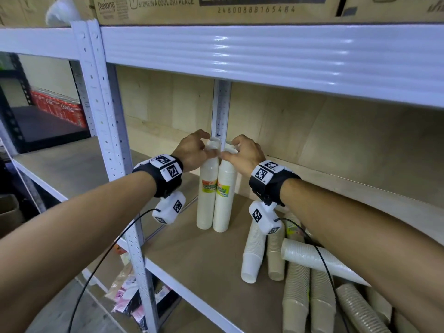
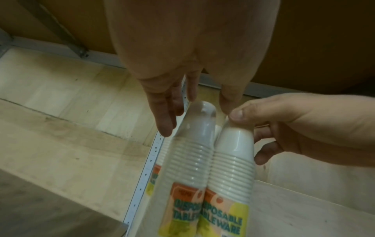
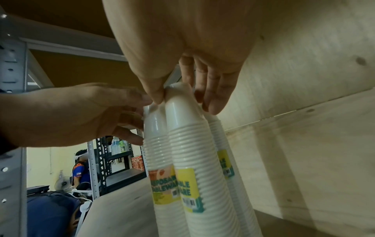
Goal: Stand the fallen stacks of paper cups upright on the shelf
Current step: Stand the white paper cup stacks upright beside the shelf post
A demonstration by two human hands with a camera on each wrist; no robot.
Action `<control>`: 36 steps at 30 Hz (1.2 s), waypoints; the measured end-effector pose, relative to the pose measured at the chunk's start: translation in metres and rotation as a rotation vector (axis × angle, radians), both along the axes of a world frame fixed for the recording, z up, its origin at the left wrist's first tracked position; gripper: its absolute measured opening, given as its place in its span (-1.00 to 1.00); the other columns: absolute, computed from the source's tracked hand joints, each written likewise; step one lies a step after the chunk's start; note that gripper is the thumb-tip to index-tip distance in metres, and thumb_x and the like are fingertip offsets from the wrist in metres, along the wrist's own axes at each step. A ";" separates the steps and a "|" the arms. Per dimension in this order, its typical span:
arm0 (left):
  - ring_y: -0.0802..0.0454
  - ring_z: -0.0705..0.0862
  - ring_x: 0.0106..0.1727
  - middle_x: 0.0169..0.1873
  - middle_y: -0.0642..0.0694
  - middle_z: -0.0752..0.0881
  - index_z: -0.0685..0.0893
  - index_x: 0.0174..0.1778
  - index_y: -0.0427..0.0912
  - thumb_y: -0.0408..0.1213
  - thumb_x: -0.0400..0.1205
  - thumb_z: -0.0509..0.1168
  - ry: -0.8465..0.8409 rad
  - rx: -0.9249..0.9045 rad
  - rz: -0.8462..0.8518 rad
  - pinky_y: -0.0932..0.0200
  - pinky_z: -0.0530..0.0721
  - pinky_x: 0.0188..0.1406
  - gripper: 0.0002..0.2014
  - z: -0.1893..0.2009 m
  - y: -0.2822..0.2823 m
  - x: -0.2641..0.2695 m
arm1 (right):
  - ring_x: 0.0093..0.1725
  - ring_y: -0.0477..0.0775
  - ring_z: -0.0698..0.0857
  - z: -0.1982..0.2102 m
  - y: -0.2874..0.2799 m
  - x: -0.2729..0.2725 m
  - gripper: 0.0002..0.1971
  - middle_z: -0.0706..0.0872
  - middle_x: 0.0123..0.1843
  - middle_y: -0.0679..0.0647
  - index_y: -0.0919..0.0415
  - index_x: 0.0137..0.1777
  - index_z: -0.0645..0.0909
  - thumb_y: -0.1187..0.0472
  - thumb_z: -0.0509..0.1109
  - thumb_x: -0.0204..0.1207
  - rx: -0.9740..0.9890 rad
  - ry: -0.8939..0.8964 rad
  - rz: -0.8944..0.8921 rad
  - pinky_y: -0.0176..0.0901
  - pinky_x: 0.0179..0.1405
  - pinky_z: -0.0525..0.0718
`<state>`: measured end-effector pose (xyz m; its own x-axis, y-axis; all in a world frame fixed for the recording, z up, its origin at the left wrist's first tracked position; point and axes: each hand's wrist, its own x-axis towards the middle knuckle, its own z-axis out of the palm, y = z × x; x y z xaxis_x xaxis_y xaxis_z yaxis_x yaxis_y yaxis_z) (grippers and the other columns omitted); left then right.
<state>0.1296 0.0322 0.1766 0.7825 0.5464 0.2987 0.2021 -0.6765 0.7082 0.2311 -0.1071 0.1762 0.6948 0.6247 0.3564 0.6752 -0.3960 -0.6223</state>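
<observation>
Two upright cup stacks, tops between both hands.

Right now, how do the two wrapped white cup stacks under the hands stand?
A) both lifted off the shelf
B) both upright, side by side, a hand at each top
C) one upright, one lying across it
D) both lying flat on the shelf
B: the left stack and right stack stand side by side on the shelf board, left hand and right hand at their tops.
</observation>
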 end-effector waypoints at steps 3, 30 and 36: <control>-0.03 0.62 -0.02 0.04 -0.08 0.66 0.65 0.24 -0.11 -0.06 0.62 0.39 0.053 0.109 -0.002 0.20 0.51 -0.11 -0.68 0.004 -0.006 0.005 | 0.18 0.10 0.67 0.000 0.002 0.001 -0.48 0.68 0.34 0.05 0.17 0.32 0.61 -0.10 0.50 0.44 -0.032 -0.039 0.008 -0.13 0.06 0.63; -0.13 0.66 0.22 0.29 -0.19 0.69 0.68 0.33 -0.28 -0.30 0.63 0.38 0.122 0.167 -0.086 0.03 0.66 0.19 -0.66 0.014 -0.007 0.000 | 0.28 0.12 0.65 0.007 -0.001 0.007 -0.56 0.67 0.36 0.10 0.17 0.37 0.59 0.17 0.47 0.48 -0.108 0.019 0.095 -0.01 0.26 0.64; 0.00 0.64 0.12 0.20 -0.08 0.70 0.66 0.37 -0.07 -0.16 0.60 0.42 0.073 0.194 -0.060 0.19 0.55 0.04 -0.60 0.040 -0.013 0.000 | 0.18 0.08 0.64 0.021 -0.021 0.006 -0.44 0.64 0.30 0.08 0.09 0.47 0.51 0.13 0.51 0.46 -0.147 0.002 0.095 -0.15 0.09 0.57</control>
